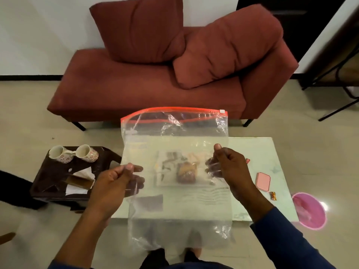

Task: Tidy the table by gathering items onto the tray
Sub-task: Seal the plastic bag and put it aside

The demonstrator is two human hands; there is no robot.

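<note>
One clear zip bag (174,136) pinched by both hands' fingers, left hand (114,181), right hand (231,164); two wrapped candies (273,196) right of them on the tabletop (272,152).

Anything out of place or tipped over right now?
Yes: two floral mugs lie tipped on their sides on the dark side table, beside crumpled tissue. Both hands hold up a clear zip bag.

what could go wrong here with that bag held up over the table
The bag, pinched by the left hand and right hand, veils the table, so items behind it may be missed or bumped. The small wrappers near the right edge could be swept off.
</note>
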